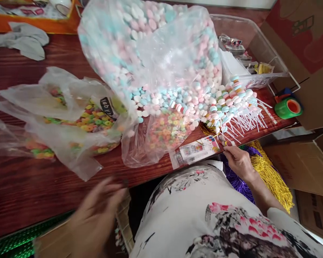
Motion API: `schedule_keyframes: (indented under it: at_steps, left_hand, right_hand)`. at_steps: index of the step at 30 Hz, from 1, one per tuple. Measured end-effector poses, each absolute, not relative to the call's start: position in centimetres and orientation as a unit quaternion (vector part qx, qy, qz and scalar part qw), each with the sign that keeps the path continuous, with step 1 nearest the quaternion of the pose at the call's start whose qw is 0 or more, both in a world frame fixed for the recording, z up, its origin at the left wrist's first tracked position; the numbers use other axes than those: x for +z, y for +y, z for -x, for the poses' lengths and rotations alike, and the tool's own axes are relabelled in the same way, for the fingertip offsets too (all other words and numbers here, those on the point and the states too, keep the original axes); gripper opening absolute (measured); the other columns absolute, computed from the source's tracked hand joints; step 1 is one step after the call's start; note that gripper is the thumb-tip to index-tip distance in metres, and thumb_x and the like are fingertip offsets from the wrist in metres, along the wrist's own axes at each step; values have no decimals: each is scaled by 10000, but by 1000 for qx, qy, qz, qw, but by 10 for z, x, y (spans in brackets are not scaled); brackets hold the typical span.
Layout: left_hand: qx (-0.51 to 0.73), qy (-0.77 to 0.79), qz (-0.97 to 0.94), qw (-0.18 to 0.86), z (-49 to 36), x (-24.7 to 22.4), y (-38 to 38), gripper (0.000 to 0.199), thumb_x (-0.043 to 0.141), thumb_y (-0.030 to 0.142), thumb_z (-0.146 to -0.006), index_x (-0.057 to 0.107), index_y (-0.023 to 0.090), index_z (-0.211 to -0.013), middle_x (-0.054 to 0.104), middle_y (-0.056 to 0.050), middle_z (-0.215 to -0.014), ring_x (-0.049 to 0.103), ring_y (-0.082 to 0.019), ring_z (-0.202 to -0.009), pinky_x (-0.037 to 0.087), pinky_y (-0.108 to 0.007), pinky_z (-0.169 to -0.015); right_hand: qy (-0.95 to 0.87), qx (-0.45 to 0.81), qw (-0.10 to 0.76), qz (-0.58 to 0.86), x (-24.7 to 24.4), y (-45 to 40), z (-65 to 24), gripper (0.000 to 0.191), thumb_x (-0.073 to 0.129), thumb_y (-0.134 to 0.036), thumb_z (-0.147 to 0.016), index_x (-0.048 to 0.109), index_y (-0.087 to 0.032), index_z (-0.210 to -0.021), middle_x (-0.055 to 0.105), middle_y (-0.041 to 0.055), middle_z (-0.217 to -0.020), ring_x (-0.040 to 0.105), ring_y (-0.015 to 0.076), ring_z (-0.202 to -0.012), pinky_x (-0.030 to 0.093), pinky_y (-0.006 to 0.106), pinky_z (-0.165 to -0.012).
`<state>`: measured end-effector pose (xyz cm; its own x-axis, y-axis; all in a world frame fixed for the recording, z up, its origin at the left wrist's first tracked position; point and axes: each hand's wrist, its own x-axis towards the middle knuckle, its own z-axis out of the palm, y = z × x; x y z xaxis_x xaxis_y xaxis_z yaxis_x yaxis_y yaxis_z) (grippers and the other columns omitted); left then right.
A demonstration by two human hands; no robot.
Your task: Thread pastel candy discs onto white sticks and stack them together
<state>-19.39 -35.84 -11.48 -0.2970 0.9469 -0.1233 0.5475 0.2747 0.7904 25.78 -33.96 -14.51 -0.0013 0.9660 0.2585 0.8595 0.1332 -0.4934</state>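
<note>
My left hand (98, 215) is blurred at the lower left, over the table's front edge, fingers apart with nothing in them. At the table edge on the right, my right hand (238, 159) pinches a small item too small to name, close to the white sticks (247, 120) of a candy stack. A flat printed packet (197, 149) lies just left of it. Behind are a large clear bag of pastel candies (161, 53), a smaller bag of colored ring candies (168, 130), and an open plastic bag of ring candies (97, 120) to the left.
A clear plastic bin (253, 36) with packets stands at the back right, near green tape (288, 107). An orange tray (34, 21) and a gray cloth (29, 39) are at the back left. Gold and purple beads (269, 175) hang beside cardboard boxes (304, 161).
</note>
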Motion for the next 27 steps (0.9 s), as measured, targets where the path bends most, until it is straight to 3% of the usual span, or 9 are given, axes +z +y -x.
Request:
schedule_keyframes:
  at_steps: [2, 4, 8, 12, 15, 18, 21, 24, 27]
  left_hand:
    - [322, 647, -502, 474, 139, -123, -336, 600, 753, 417, -749, 571, 355, -1318, 682, -14, -1120, 696, -231, -938, 594, -420, -887]
    - [298, 598, -505, 547, 103, -124, -321, 725, 768, 406, -733, 499, 306, -1400, 649, -70, -1208, 693, -213, -916, 596, -405, -852]
    - [285, 562, -479, 611, 77, -120, -308, 901, 785, 390, -731, 342, 286, -1508, 571, -134, -1341, 672, -166, -879, 581, -379, -839]
    - [317, 528, -425, 664, 65, -124, -295, 976, 816, 380, -712, 300, 252, -1530, 616, -120, -1254, 660, -196, -1001, 542, -404, -943]
    - [350, 498, -402, 684, 53, -130, -285, 956, 804, 404, -726, 304, 259, -1528, 629, -110, -1229, 650, -224, -1055, 538, -435, -956]
    - [353, 508, -457, 640, 51, -132, -280, 862, 772, 418, -752, 373, 256, -1499, 623, -110, -1243, 651, -213, -1021, 555, -403, -909]
    - [304, 552, -611, 480, 63, -127, -284, 601, 708, 407, -820, 552, 234, -1374, 661, -99, -1159, 654, -206, -918, 561, -375, -830]
    - [275, 530, -745, 297, 67, -120, -290, 328, 645, 354, -886, 681, 205, -1176, 692, -93, -1050, 646, -223, -916, 539, -382, -856]
    - [241, 447, -830, 230, 51, -120, -290, 209, 602, 315, -920, 692, 183, -1056, 678, -101, -1012, 626, -231, -951, 530, -377, -862]
  right_hand:
    - [-696, 96, 277, 656, -152, -337, -255, 204, 511, -209, -938, 671, -188, -1063, 743, 98, -966, 708, 200, -889, 561, 322, -817]
    - [-695, 97, 272, 659, -154, -331, -251, 210, 512, -217, -934, 662, -187, -1079, 740, 113, -1021, 699, 217, -943, 552, 348, -849]
    - [-692, 117, 243, 670, -148, -317, -245, 196, 528, -233, -915, 649, -193, -1064, 729, 113, -1048, 673, 229, -928, 528, 360, -820]
    - [-692, 162, 217, 669, -142, -307, -239, 92, 558, -228, -883, 638, -198, -918, 689, 57, -832, 610, 189, -742, 468, 306, -691]
    - [-703, 178, 203, 658, -144, -299, -230, 76, 571, -218, -857, 642, -204, -881, 652, 33, -758, 577, 182, -705, 434, 293, -651]
    - [-709, 159, 204, 655, -147, -292, -217, 167, 583, -205, -832, 668, -183, -975, 688, 65, -830, 606, 210, -775, 452, 322, -713]
    - [-720, 185, 224, 630, -149, -288, -208, 195, 584, -196, -838, 673, -179, -1010, 711, 74, -886, 637, 207, -805, 475, 329, -763]
    - [-711, 219, 264, 614, -153, -289, -211, 209, 574, -210, -866, 669, -197, -1051, 721, 58, -873, 654, 191, -778, 504, 315, -737]
    - [-671, 185, 329, 638, -152, -296, -220, 230, 554, -238, -899, 667, -211, -1098, 731, 61, -880, 672, 197, -775, 531, 330, -722]
